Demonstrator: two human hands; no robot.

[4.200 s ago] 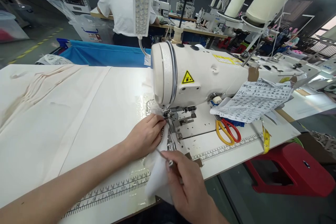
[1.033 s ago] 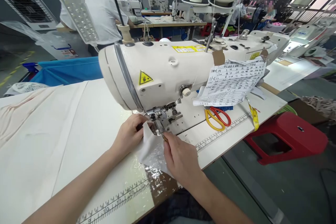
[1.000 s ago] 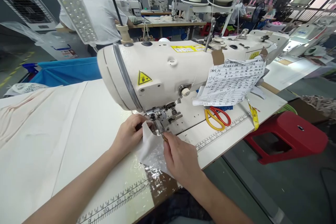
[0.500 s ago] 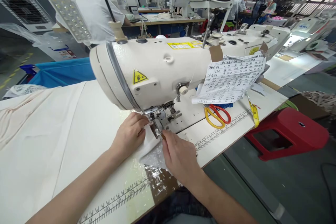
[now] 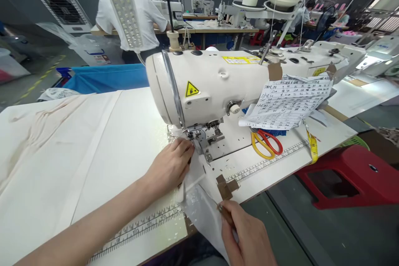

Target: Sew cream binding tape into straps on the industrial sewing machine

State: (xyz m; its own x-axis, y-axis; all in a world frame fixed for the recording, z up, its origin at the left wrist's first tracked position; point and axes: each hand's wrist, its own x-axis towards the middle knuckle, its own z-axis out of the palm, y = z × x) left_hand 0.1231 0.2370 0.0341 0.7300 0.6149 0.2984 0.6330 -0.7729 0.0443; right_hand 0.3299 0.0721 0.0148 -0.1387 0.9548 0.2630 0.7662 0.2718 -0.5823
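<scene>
My left hand is closed at the needle area of a white sewing machine, fingers curled and pressed on white fabric beside the presser foot. Thin, sheer white material runs from there over the table's front edge. Lower right, in front of that edge, my right hand is closed around a small brown-handled awl with a metal collar and a thin tip. The tip points toward the sheer material; whether it touches is unclear.
Yellow-and-red-handled scissors, a yellow tape measure and brown tape lie right of the needle. Handwritten sheets hang from the machine. Pale fabric lies left. A red stool stands right; a person is behind.
My right hand has moved from the presser foot toward me and to the right, with the awl now visible in it. My left hand stays by the needle. The view has shifted left.
</scene>
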